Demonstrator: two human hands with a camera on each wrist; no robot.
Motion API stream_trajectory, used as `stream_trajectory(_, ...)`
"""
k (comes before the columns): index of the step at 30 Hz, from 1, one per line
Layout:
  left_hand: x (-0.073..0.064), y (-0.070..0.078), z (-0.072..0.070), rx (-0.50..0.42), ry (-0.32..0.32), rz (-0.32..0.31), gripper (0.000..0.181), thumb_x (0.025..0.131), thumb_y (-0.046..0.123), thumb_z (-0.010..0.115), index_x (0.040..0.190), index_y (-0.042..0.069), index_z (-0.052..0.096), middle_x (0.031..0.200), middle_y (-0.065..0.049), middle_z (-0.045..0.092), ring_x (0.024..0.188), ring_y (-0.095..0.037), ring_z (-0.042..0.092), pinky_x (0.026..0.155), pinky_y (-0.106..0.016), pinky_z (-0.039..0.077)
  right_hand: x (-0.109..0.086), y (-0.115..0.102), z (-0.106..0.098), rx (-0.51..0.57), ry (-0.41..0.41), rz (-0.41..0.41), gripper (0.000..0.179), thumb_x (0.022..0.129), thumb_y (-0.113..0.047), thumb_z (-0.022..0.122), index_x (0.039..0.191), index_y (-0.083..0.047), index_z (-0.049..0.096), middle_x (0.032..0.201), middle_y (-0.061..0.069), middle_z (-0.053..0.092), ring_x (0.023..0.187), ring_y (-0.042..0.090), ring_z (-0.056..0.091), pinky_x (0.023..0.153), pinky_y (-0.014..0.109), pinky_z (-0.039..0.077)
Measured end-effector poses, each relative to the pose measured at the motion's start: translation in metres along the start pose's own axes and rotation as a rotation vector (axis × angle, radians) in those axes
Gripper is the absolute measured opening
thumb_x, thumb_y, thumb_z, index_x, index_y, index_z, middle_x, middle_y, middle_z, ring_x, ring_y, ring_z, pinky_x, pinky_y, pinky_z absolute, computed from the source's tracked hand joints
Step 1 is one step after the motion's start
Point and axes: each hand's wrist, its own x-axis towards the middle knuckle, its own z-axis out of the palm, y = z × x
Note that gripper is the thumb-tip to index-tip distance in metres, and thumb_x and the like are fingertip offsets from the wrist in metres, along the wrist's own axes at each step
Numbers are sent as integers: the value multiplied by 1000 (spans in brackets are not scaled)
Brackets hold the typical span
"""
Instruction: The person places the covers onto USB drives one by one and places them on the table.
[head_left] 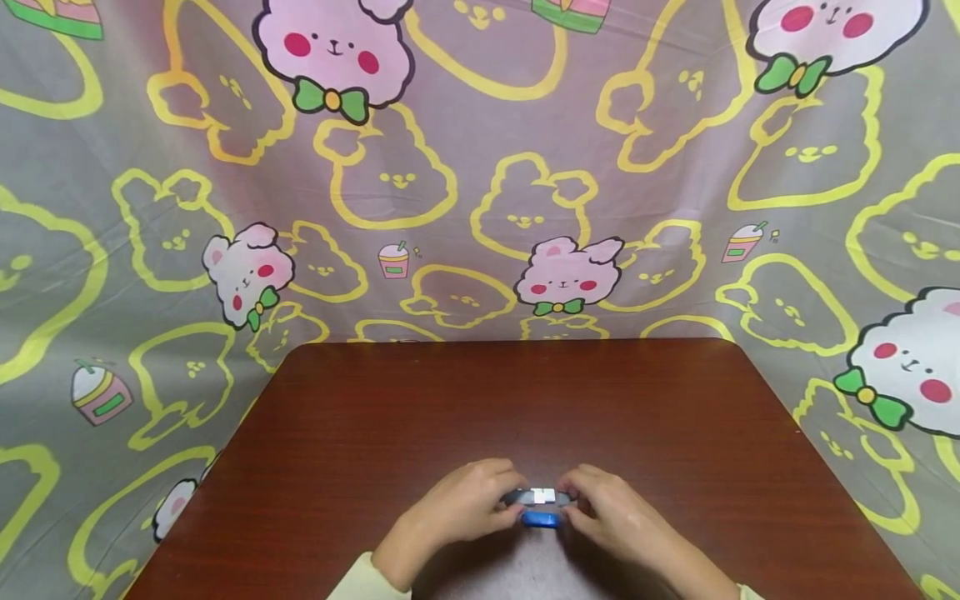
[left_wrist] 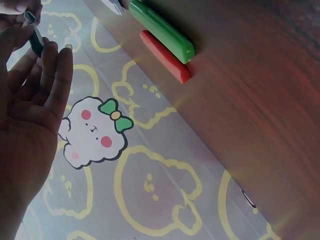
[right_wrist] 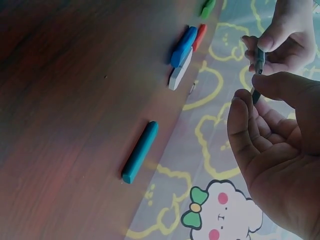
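Close above the table, both hands grip a small dark stick-like thing [right_wrist: 259, 59], one hand at each end. My left hand [head_left: 468, 502] pinches one end between thumb and fingers, and my right hand [head_left: 617, 508] pinches the other. In the head view a white patch [head_left: 543, 496] shows between the fingertips, and a blue stick [head_left: 542, 520] appears just nearer, between the thumbs. The fingers partly hide the dark thing, so I cannot tell its exact kind.
Several coloured sticks lie on the brown table [head_left: 525, 400]: a green one [left_wrist: 162, 32] beside a red one [left_wrist: 165, 57], a white one [right_wrist: 181, 70] against the blue, and a teal one [right_wrist: 140, 152] apart. Patterned cloth [head_left: 465, 133] hangs around the table.
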Motion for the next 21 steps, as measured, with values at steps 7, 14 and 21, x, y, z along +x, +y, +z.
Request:
stream_trajectory(7, 4, 1, 1, 4, -15, 20, 20, 89, 27, 77, 105, 16, 73, 91, 7, 64, 74, 3, 50, 67, -9, 41, 3, -4, 3, 23, -15, 21, 20, 83, -7, 79, 98, -16, 68, 87, -13, 57, 74, -1, 52, 60, 19, 47)
stream_trajectory(14, 7, 3, 0, 7, -10, 23, 21, 89, 28, 77, 106, 15, 74, 90, 6, 65, 74, 2, 49, 67, -8, 41, 4, -6, 3, 20, -22, 38, 20, 84, -10, 79, 98, -17, 67, 86, -14, 56, 73, -3, 49, 59, 18, 46)
stream_trajectory(21, 8, 4, 0, 10, -4, 24, 22, 89, 28, 77, 106, 15, 74, 90, 6, 65, 74, 2, 49, 67, -9, 41, 3, -7, 2, 31, -28, 32, 20, 84, -8, 78, 99, -17, 67, 87, -14, 56, 73, -3, 49, 59, 18, 46)
